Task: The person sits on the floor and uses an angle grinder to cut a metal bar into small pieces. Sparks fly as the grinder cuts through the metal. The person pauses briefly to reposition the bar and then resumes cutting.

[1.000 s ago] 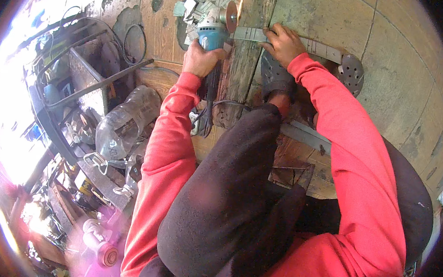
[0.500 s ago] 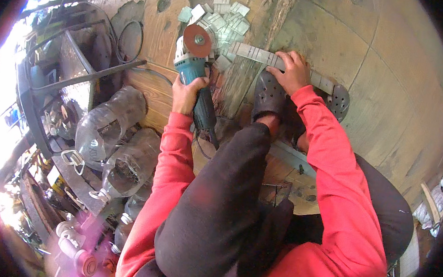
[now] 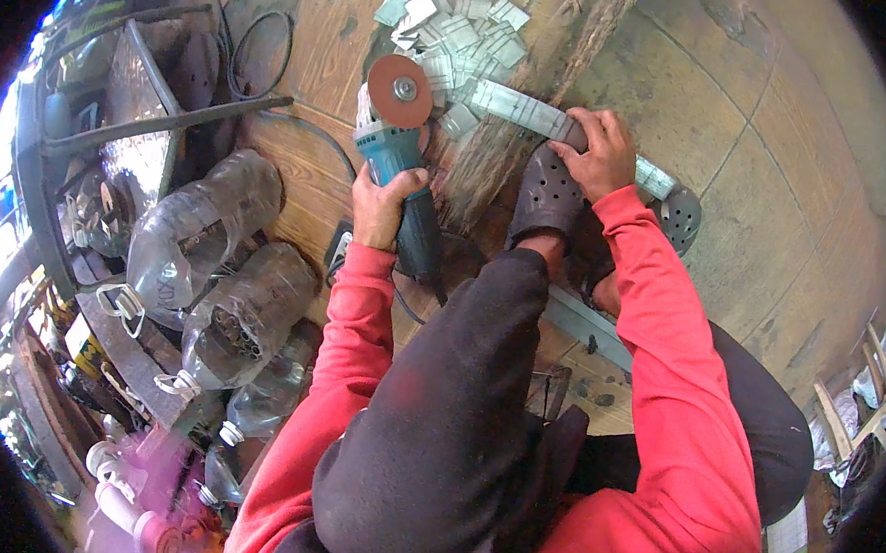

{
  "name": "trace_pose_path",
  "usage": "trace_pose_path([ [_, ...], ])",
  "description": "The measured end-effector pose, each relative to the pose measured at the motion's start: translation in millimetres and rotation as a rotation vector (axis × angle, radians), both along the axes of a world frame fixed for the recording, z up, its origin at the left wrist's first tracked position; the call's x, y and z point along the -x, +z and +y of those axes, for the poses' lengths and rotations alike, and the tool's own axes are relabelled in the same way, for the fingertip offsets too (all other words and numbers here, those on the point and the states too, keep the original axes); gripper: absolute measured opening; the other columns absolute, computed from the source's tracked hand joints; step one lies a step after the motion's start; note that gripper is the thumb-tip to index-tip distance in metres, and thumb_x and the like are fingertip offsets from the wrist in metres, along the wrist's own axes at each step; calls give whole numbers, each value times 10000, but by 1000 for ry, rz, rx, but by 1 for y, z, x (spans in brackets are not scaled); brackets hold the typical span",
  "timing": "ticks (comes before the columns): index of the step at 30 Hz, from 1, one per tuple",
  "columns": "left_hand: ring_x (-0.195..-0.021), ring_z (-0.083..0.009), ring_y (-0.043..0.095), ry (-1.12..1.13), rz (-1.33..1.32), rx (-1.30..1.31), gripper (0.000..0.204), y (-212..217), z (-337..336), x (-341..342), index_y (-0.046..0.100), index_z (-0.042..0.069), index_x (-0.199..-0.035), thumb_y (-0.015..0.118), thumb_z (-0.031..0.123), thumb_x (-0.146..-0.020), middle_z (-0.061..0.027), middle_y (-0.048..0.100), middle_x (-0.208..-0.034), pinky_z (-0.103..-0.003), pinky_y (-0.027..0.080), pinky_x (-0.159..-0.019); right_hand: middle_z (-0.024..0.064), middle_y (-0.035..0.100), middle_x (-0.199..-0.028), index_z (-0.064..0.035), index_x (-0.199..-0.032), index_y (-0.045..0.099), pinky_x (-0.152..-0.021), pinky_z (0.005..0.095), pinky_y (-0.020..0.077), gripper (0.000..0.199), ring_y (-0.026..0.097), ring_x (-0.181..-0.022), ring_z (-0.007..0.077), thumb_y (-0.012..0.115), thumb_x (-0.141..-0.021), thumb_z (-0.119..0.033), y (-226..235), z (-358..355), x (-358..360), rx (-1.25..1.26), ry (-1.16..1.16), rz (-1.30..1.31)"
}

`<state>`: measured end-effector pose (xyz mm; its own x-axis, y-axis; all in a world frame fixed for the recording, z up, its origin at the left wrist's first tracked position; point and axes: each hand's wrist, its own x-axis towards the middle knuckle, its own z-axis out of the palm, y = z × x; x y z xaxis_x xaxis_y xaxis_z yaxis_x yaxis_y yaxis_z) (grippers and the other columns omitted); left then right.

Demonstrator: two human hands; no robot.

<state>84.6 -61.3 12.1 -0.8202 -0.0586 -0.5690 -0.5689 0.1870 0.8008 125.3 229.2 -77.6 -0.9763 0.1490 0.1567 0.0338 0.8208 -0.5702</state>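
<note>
one angle grinder (image 3: 401,164), three clear plastic bottles (image 3: 201,226), two dark clogs (image 3: 548,194)

To your left lie three clear plastic bottles (image 3: 200,229), on their sides, side by side, each with a white handle ring at its neck. At the lower left, pink-white containers (image 3: 135,506) show only as a blur. No labels, signs or screens can be made out.

Tiled floor (image 3: 769,173), wooden boards (image 3: 308,169), and clear plastic bottles (image 3: 205,224) in daylight.
</note>
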Motion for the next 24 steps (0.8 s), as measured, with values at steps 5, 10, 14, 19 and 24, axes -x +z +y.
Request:
trace_pose_path([
  [5, -730, -134, 580, 3, 48, -46, 322, 2, 7, 6, 619, 20, -1011, 711, 147, -731, -20, 632, -877, -281, 474, -694, 46, 588, -987, -155, -1110, 666, -850, 421, 471, 506, 585, -968, 276, 812, -696, -406, -4, -12, 12, -13, 31, -80],
  [10, -744, -131, 577, -15, 25, -34, 327, 3, 8, 8, 618, 19, -1016, 708, 149, -730, -21, 636, -892, -278, 469, -700, 47, 602, -1039, -174, -1107, 674, -881, 470, 446, 557, 570, -1044, 289, 763, -712, -556, -2, -21, 10, -68, -98, -88],
  [14, -755, -137, 580, -41, 39, 14, 325, 1, 6, 10, 625, 15, -1009, 709, 155, -728, -26, 648, -906, -282, 470, -717, 89, 627, -944, -110, -942, 692, -827, 422, 480, 572, 607, -958, 305, 697, -748, -647, 5, -2, 9, -186, -150, -347],
  [19, -767, -138, 597, -133, 50, 41, 340, -10, 6, 21, 633, -2, -1006, 725, 154, -718, -39, 662, -922, -287, 486, -736, 114, 638, -857, -88, -887, 693, -740, 423, 495, 573, 633, -844, 317, 708, -745, -642, 6, 14, 31, 4, -24, -430],
  [24, -750, -138, 592, -319, 80, 150, 344, -24, 9, 40, 621, -5, -995, 728, 159, -713, -50, 659, -884, -289, 488, -716, 129, 682, -785, -70, -879, 698, -679, 424, 498, 582, 661, -740, 314, 741, -730, -631, 2, 19, 52, 107, -23, -721],
])
